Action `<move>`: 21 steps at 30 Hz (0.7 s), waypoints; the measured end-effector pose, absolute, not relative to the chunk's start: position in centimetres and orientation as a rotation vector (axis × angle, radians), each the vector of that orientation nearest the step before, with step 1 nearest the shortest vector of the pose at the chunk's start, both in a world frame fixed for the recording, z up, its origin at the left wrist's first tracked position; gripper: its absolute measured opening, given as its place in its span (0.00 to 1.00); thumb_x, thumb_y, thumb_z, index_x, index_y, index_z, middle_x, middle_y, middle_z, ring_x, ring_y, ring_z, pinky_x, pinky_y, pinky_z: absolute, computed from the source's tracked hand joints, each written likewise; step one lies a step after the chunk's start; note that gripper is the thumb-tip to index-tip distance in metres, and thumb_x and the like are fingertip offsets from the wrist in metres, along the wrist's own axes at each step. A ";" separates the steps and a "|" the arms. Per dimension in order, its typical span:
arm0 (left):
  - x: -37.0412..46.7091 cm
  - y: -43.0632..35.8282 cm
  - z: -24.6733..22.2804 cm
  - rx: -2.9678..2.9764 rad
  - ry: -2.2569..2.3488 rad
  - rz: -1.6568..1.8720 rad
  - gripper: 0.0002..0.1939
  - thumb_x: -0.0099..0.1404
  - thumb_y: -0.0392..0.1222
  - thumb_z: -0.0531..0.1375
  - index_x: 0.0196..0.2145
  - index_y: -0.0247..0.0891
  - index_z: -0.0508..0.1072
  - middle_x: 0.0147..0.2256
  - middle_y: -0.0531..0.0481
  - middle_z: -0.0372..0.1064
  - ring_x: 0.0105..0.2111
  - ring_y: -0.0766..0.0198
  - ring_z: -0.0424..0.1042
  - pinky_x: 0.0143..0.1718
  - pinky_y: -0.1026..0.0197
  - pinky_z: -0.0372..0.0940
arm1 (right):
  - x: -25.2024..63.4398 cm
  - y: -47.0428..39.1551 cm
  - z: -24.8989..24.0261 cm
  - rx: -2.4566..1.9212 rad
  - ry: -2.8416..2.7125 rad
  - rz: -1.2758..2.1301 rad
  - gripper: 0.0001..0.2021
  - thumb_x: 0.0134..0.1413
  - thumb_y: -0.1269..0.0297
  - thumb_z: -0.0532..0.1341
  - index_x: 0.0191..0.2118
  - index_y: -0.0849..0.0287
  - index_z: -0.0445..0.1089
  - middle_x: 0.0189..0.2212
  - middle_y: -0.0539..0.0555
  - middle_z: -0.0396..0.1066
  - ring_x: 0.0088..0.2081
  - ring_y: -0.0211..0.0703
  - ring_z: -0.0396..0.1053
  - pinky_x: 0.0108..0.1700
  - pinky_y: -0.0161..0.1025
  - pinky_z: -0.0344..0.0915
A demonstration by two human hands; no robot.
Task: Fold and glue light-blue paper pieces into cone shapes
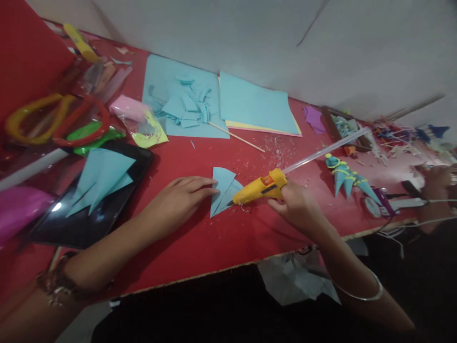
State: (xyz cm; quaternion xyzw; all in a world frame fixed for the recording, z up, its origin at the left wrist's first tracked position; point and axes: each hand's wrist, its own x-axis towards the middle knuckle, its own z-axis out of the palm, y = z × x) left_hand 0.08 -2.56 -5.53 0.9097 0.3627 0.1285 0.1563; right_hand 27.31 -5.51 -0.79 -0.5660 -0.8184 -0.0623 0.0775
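My right hand (298,202) is wrapped around the handle of a yellow hot glue gun (259,188). A long clear glue stick (328,148) sticks out of its back end. The gun's nozzle points left, at the lower right edge of a folded light-blue paper piece (222,188) lying on the red table. My left hand (182,200) holds that piece at its left edge, thumb and fingertips close together on the paper. More cut blue paper pieces (103,174) rest on a black tablet-like slab (124,190) to the left.
Blue scraps (189,107) and a thin wooden stick (237,136) lie behind, beside a stack of coloured sheets (259,105). Scissors (84,136) and plastic packets (139,119) crowd the left. Blue paper cones with yellow trim (344,174) stand right. Another person's hand (435,186) shows at far right, near white cables (403,224).
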 end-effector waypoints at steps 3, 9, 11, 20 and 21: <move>0.1 -2.5 -5.6 2.611 1.041 0.363 0.19 0.65 0.34 0.46 0.50 0.42 0.69 0.52 0.47 0.66 0.50 0.57 0.66 0.50 0.50 0.61 | 27.6 -5.4 -0.7 -1.735 -2.455 -0.209 0.04 0.44 0.68 0.54 0.23 0.59 0.63 0.19 0.52 0.61 0.21 0.39 0.58 0.23 0.36 0.51; 0.0 -2.5 -5.7 2.600 1.032 0.404 0.19 0.65 0.34 0.45 0.49 0.43 0.69 0.52 0.47 0.67 0.51 0.57 0.66 0.51 0.50 0.61 | 28.0 -5.5 -0.5 -1.798 -2.415 -0.242 0.04 0.44 0.68 0.53 0.24 0.58 0.63 0.17 0.52 0.59 0.21 0.39 0.57 0.22 0.36 0.49; 0.0 -2.6 -5.6 2.582 1.042 0.404 0.19 0.65 0.35 0.45 0.49 0.43 0.69 0.52 0.47 0.67 0.51 0.56 0.66 0.50 0.50 0.61 | 28.2 -5.5 -0.4 -1.813 -2.404 -0.228 0.03 0.44 0.69 0.54 0.23 0.58 0.62 0.17 0.51 0.58 0.21 0.39 0.56 0.22 0.37 0.48; 0.1 -2.6 -5.6 2.581 1.051 0.384 0.20 0.65 0.35 0.45 0.49 0.43 0.69 0.52 0.48 0.66 0.51 0.56 0.65 0.50 0.49 0.61 | 29.0 -5.3 -0.3 -1.850 -2.363 -0.239 0.07 0.43 0.69 0.52 0.20 0.56 0.54 0.17 0.49 0.53 0.20 0.37 0.52 0.23 0.37 0.46; 0.1 -2.6 -5.6 2.586 1.053 0.377 0.20 0.65 0.35 0.45 0.49 0.43 0.69 0.52 0.48 0.66 0.51 0.57 0.65 0.50 0.49 0.61 | 29.1 -5.3 -0.3 -1.858 -2.363 -0.237 0.07 0.43 0.69 0.52 0.20 0.56 0.53 0.17 0.49 0.53 0.20 0.37 0.51 0.23 0.37 0.46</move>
